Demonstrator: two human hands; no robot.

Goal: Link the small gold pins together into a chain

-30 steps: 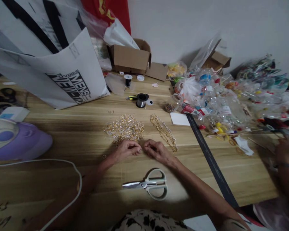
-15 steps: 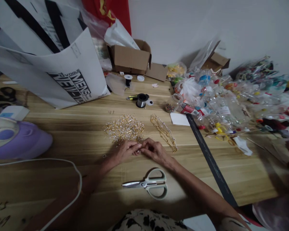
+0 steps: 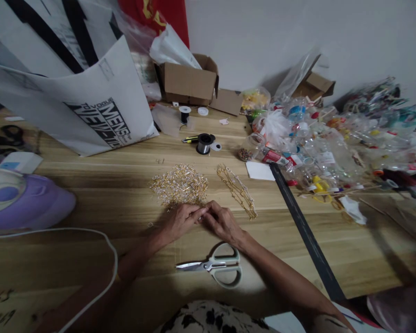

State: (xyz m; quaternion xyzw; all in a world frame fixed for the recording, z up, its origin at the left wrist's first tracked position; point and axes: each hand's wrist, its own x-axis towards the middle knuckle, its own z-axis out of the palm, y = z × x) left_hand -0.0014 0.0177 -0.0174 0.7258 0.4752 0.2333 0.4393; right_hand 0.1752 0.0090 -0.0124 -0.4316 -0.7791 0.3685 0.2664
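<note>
Gold glittery heap [image 3: 180, 184], 2 curled hands [image 3: 183, 220] [image 3: 225, 224] meeting

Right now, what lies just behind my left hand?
A pile of gold and silvery pieces lies behind your left hand; what the hand covers cannot be seen.

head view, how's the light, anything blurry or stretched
Head view: dim, tabletop shadowed at lower left; head view: plastic clutter toward the right edge smeared, white bag seemingly stretched; head view: scissors fairly crisp, detail between left hand and right hand too small to read.
</note>
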